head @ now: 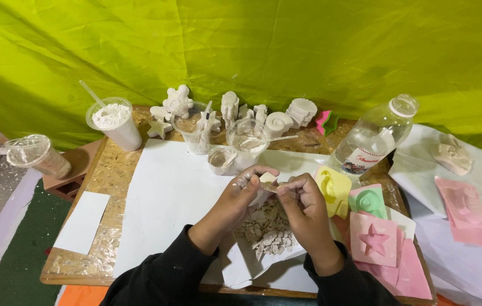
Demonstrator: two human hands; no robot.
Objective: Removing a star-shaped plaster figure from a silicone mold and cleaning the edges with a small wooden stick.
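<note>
Both hands pinching one small plaster piece (267, 178) above a heap of plaster crumbs (266, 226).

Around the work: white paper sheet (167, 192) over a chipboard table (110, 170); one cup of white powder (114, 122) with a stick at back left, one empty clear cup (37, 154) off the table's left edge, three small clear cups crowded just behind the hands, a row of white plaster figures (235, 110) behind those, one clear plastic bottle (374, 136) tilted at right. Three moulds near the right wrist: yellow mould (334, 190), green mould (368, 201), pink star mould (374, 239). Left hand (241, 195) raised from the lower left, fingers closed on the piece; right hand (303, 207) curled inward, fingertips clamped on the same piece. Black sleeves on both forearms.
</note>
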